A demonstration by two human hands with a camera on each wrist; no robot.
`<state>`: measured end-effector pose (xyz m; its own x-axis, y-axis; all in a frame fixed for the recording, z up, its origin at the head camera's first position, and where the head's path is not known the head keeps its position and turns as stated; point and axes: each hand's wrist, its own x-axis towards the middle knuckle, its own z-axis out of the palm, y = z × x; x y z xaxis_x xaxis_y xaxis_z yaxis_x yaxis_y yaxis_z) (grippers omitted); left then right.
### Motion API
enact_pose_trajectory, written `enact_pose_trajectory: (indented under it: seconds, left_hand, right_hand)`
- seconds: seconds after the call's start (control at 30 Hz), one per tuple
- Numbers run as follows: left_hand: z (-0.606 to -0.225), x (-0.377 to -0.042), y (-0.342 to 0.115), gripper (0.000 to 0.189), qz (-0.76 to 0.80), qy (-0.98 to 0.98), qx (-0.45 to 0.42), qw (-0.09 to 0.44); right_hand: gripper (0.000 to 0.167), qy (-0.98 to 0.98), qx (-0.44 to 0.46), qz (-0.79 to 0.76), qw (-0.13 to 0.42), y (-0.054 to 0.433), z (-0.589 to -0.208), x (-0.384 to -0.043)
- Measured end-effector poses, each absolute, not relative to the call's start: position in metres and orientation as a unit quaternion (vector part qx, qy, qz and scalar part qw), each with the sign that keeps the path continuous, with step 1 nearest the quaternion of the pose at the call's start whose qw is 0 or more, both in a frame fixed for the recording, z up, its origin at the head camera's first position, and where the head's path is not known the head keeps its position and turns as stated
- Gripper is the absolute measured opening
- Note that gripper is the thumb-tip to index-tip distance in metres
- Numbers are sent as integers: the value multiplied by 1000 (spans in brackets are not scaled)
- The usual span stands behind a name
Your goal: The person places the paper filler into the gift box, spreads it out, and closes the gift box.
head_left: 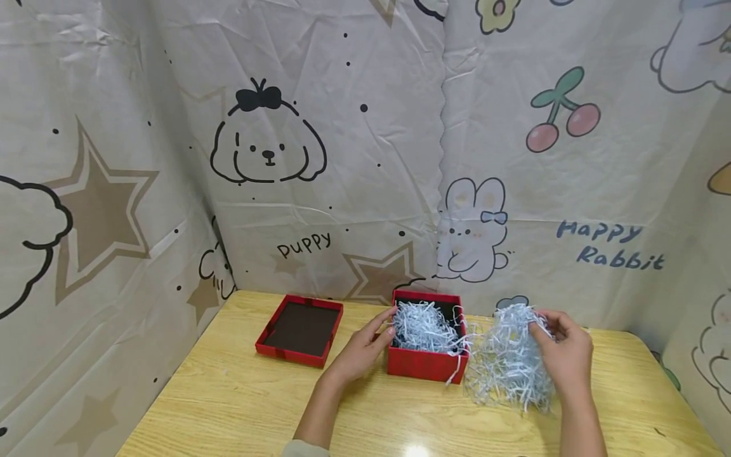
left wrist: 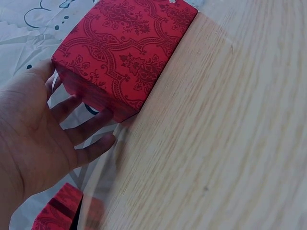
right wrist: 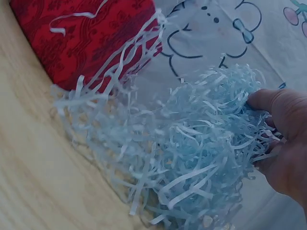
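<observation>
In the head view a red box, part-filled with pale blue shredded paper, stands on the table. My left hand touches its left side near the rim. The left wrist view shows that hand with spread, fairly straight fingers against the patterned red box. To the right of the box, my right hand pinches a loose bundle of shredded paper. Strands trail from this bundle to the box. In the right wrist view the paper partly hides the right hand's fingertips.
A red lid with a dark inside lies to the left of the box, inner side up. The wooden table ends at a printed cloth backdrop behind and at both sides.
</observation>
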<state>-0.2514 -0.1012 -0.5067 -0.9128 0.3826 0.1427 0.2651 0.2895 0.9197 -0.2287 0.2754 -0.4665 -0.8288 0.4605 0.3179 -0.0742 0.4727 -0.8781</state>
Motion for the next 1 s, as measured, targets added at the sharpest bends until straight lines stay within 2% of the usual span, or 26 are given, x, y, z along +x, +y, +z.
enact_pose_trajectory:
  seconds: [0.7,1.0]
  left_hand:
    - [-505,-250,-102,54,559,801,207,55]
    - [-504,-251,-103,56,556,803,207,56]
  right_hand:
    - [23,-724,-106,603,317,258,-425,-217]
    - [21,-659,-62,665,345,244,-406,-214]
